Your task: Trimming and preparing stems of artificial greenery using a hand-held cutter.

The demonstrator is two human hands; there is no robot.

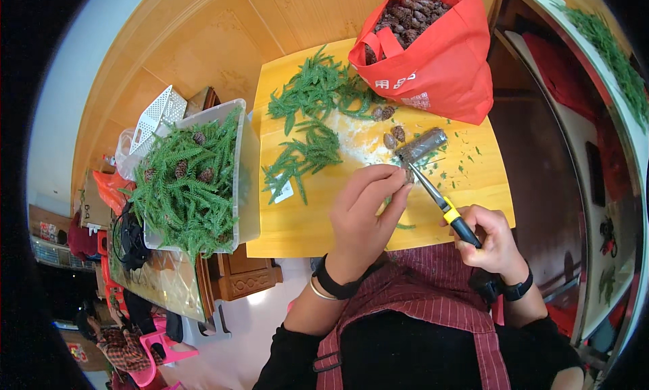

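My left hand (368,207) pinches a small brown pine cone (408,175) over the yellow board. My right hand (488,238) is closed round the black-and-yellow handle of long-nose pliers (451,214). Their tapered metal tip meets the cone at my left fingertips; its exact grip is hidden. Just beyond the tip lies a dark, shiny cylinder (422,145), which looks like a wrapped bundle. Loose pine cones (390,140) rest beside it. Green artificial fir sprigs (307,149) lie at the left and back of the board.
A red bag (433,72) full of pine cones stands at the back right. Left of the board (284,228), a clear plastic bin (245,167) holds green sprigs with several cones. Green scraps and white powder dot the board. Another person (122,339) sits at far lower left.
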